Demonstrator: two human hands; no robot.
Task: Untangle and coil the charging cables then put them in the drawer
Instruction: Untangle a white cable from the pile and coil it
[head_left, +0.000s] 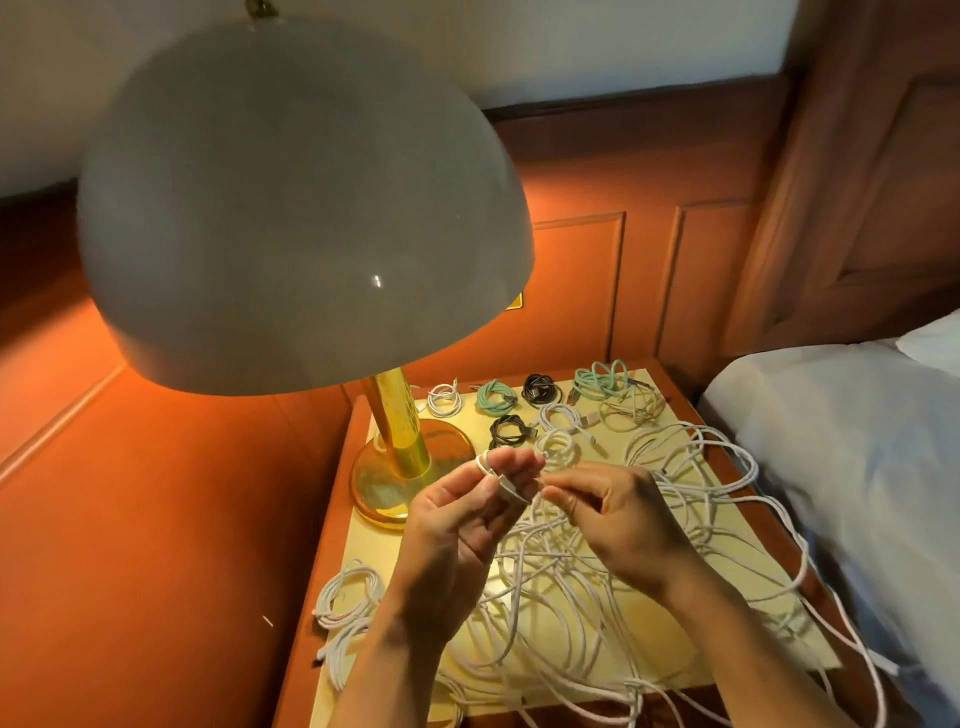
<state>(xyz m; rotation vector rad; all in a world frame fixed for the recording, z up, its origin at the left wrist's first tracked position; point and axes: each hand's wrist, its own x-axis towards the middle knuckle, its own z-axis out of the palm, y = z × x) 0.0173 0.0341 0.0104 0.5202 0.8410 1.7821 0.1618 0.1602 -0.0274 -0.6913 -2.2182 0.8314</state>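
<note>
The left hand (467, 509) pinches a white cable end (511, 491) at frame centre, and the right hand (608, 514) grips the same strand. A pull that is too hard may tighten the white cable tangle (561, 582) below or drag the loops off the nightstand (670, 644). Small finished coils (540, 389) lie above.

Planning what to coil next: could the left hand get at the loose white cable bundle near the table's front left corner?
Probably yes. The white bundle lies uncovered just beside the left hand's forearm, with nothing on top. But the left hand is holding a white cable with the right hand, so it must let go first.
</note>
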